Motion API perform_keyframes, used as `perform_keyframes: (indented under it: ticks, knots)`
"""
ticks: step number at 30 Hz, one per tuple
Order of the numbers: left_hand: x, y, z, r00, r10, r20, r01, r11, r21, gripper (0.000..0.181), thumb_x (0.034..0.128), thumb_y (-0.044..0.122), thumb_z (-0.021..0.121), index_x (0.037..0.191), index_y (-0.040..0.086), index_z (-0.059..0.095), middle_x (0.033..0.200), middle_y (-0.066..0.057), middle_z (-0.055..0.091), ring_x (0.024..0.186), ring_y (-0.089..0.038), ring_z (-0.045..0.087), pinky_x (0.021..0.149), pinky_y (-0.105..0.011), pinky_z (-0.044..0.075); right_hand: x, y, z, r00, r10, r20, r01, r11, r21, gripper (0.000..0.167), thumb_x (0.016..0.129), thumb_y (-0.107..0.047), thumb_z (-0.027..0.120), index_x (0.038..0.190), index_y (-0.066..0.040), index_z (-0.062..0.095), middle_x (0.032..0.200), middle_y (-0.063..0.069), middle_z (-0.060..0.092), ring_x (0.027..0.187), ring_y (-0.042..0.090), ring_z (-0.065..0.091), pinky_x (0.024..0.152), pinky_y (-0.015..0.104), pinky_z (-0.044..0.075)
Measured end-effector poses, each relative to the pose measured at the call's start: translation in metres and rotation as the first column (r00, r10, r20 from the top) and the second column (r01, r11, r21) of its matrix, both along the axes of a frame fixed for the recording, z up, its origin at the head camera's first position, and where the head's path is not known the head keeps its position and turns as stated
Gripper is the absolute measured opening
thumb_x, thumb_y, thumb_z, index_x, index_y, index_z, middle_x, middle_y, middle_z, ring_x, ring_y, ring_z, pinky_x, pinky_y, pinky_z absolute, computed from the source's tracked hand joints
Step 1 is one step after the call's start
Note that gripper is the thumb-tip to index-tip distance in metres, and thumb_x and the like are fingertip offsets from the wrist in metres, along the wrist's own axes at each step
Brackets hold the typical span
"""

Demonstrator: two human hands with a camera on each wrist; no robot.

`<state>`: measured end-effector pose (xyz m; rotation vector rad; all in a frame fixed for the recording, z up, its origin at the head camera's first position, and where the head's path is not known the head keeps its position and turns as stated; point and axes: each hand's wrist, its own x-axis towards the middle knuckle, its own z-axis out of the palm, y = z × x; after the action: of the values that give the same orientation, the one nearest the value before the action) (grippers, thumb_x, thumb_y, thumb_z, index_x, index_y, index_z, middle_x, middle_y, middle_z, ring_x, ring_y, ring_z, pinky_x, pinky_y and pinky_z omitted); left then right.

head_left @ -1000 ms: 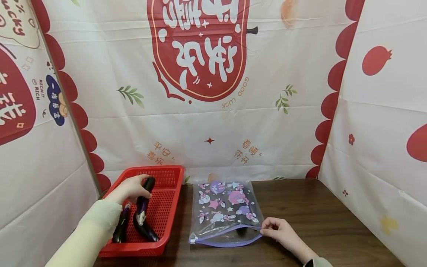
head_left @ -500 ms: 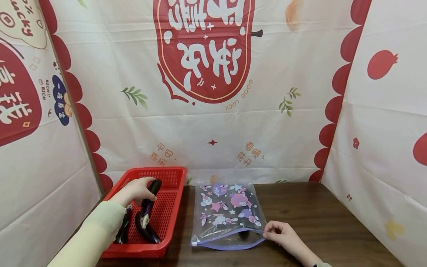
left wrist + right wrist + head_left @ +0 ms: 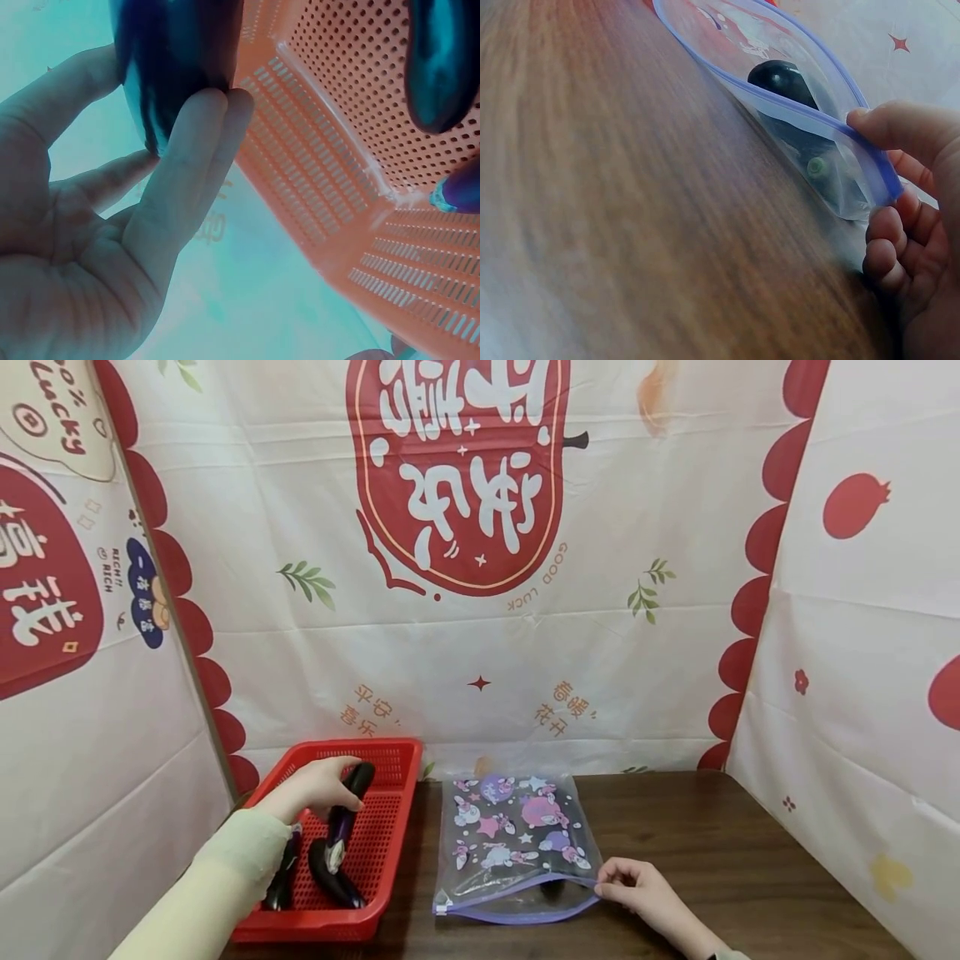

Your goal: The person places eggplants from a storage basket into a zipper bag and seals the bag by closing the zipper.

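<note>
In the head view my left hand [image 3: 318, 789] grips a dark purple eggplant [image 3: 342, 825] near its upper end. This eggplant stands tilted over the red plastic basket [image 3: 401, 827], stem end down. Two other eggplants lie in the basket: a curved one [image 3: 337, 887] below the held one and another [image 3: 281, 881] at the left, partly behind my wrist. My right hand [image 3: 637, 893] pinches the right corner of a clear zip bag [image 3: 517, 860] with a purple edge. The bag's mouth gapes toward me. Inside it, in the right wrist view, a dark eggplant [image 3: 780, 79] shows.
A dark wooden table [image 3: 675, 827] carries the basket at left and the bag in the middle. A white printed cloth [image 3: 480, 643] hangs behind and along both sides. The bag's white slider [image 3: 441, 909] sits at its left corner.
The held eggplant has tilted and shifted slightly right with my left hand, still over the basket. The whole view has shifted a little. My right hand keeps its pinch on the bag.
</note>
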<state>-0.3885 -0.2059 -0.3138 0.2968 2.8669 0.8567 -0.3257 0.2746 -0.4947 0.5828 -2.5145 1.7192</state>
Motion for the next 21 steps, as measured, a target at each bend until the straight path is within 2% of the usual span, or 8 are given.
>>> perform_keyframes:
  ticks: [8,18,21]
  knots:
    - [0.003,0.013,0.004,0.999,-0.028,0.017,0.027,1.000,0.011,0.080,0.0775,0.007,0.079,0.147,0.002,0.038,0.121,-0.026,0.053,0.068,-0.022,0.065,0.058,-0.042,0.056,0.000,0.001,-0.001,1.000,0.002,0.005,-0.002,1.000,0.013,0.007,0.087,-0.010,0.069,0.085,-0.007,0.065,0.062,-0.009,0.050,0.053,0.001,0.044,0.045,0.022,0.040]
    - [0.009,0.021,0.007,0.999,-0.048,0.012,0.048,0.999,0.011,0.080,0.0768,0.008,0.080,0.146,0.004,0.039,0.123,-0.025,0.054,0.061,-0.021,0.064,0.055,-0.042,0.055,-0.002,0.000,-0.002,1.000,0.001,-0.001,-0.001,1.000,0.019,0.005,0.087,-0.008,0.068,0.084,-0.009,0.065,0.062,-0.009,0.049,0.053,0.001,0.043,0.045,0.022,0.040]
    - [0.011,0.023,0.008,0.999,-0.051,0.007,0.051,0.999,0.006,0.080,0.0766,0.009,0.080,0.146,0.005,0.040,0.118,-0.023,0.056,0.061,-0.021,0.064,0.054,-0.040,0.055,-0.003,0.000,-0.001,1.000,-0.002,-0.006,0.002,1.000,0.018,0.005,0.087,-0.009,0.069,0.084,-0.008,0.064,0.062,-0.009,0.049,0.053,0.001,0.043,0.045,0.022,0.040]
